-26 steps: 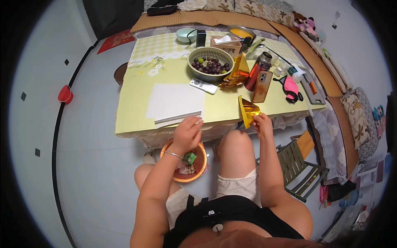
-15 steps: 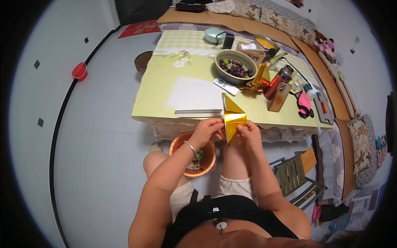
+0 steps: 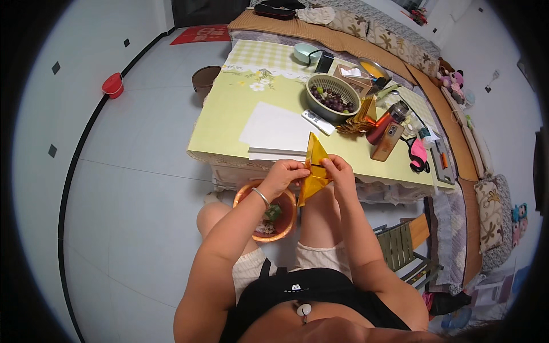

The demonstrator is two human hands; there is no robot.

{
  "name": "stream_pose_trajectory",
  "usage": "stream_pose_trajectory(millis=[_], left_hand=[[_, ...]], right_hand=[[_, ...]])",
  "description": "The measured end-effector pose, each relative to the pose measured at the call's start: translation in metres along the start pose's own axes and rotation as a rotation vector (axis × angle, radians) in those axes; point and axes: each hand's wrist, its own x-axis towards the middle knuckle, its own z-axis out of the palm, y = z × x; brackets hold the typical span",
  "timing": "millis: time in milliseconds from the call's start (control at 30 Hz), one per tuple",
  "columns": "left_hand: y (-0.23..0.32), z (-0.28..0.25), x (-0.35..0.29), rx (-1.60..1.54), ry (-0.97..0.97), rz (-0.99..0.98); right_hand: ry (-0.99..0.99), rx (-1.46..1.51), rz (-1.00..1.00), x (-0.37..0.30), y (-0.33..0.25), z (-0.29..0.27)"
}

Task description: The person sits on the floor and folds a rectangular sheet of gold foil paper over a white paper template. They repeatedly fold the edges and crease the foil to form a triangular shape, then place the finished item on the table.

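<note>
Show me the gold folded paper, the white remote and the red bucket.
Gold folded paper (image 3: 314, 176): head view, its middle.
White remote (image 3: 318, 122): head view, upper face.
Red bucket (image 3: 112, 86): head view, outer side.

Fairly bright, even light leaves the flat white paper sheets (image 3: 280, 126) just beyond the grip nearly featureless, and the folded gold foil sheet (image 3: 315, 178) within it shows muted sheen. Far left of the grip, the long black skirting strip (image 3: 61, 237) bows near a dark rim

The left-hand grip (image 3: 286, 176) and right-hand grip (image 3: 339, 172) pinch folded gold foil paper (image 3: 317, 179) near the bench (image 3: 222, 128), where white paper (image 3: 280, 127) lies and a colander (image 3: 325, 113) holds grapes (image 3: 333, 102).
</note>
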Motion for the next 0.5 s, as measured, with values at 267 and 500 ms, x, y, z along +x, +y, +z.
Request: stream_pose_trajectory(millis=[267,500], left_hand=[[0.012,0.013,-0.006,0.031,-0.006,-0.027],[0.0,0.001,-0.003,0.167,0.077,0.044]], right_hand=[[0.097,-0.208,-0.114,0.003,0.015,0.001],[-0.013,-0.04,-0.041,0.006,0.01,0.008]])
